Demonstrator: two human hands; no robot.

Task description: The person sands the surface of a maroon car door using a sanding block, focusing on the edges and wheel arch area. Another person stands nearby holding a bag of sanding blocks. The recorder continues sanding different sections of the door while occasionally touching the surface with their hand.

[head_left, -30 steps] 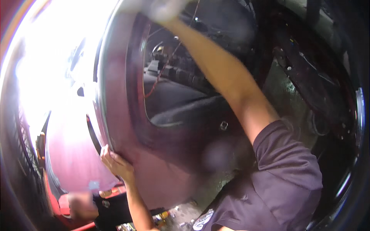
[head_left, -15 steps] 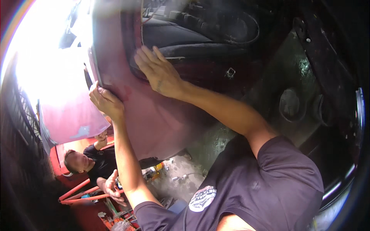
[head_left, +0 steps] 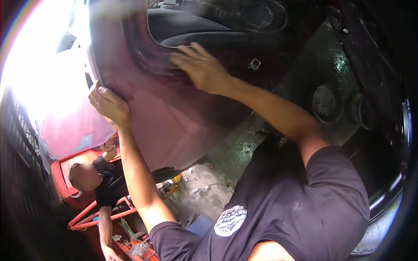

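A dull red and pink car body panel [head_left: 161, 117] fills the middle, with a dark window-like opening [head_left: 187, 28] above it. At the panel's left edge, my left hand [head_left: 109, 103] has its fingers curled round the edge, thumb on the near side. My right hand [head_left: 203, 71] is just below the opening's lower rim, palm toward the panel. Its fingers are apart and somewhat blurred, with nothing in them. Whether that palm touches the surface I cannot tell.
A co-worker [head_left: 113, 180] at the lower left holds one hand by the edge of a pinkish panel [head_left: 74, 135] with a pale patch. Below are a red cart [head_left: 126, 213] with tools and a yellow-ended tool [head_left: 176, 179] on the floor. A round container [head_left: 324, 104] is at right.
My right hand has shifted rightward along the rim of the opening. My left hand keeps its hold on the panel edge. The co-worker's lower arm has dropped toward the red cart.
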